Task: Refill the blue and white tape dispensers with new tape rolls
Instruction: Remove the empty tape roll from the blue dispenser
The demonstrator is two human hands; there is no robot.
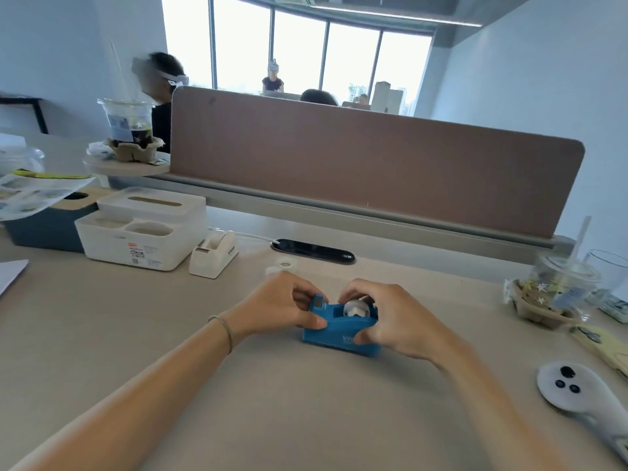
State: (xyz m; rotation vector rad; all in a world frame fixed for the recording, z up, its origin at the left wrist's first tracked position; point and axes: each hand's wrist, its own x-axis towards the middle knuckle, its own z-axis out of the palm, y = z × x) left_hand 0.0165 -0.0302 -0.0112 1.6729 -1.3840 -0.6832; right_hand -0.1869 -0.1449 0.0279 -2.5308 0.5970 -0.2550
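Observation:
The blue tape dispenser (pixel 334 329) stands on the desk in front of me, cutter end to the left. My left hand (pixel 282 305) grips its cutter end, thumb on the near side. My right hand (pixel 390 317) holds its right end, fingers over a clear tape roll (pixel 355 309) sitting in the cradle. The white tape dispenser (pixel 212 253) stands farther back to the left with a roll in it. A loose clear tape roll (pixel 285 265) lies just beyond my left hand.
A white desk organiser (pixel 142 229) and a dark blue box (pixel 44 229) stand at the back left. A brown partition (pixel 373 164) closes the far edge. A cup in a carrier (pixel 557 290) and a white controller (pixel 574 392) lie at the right.

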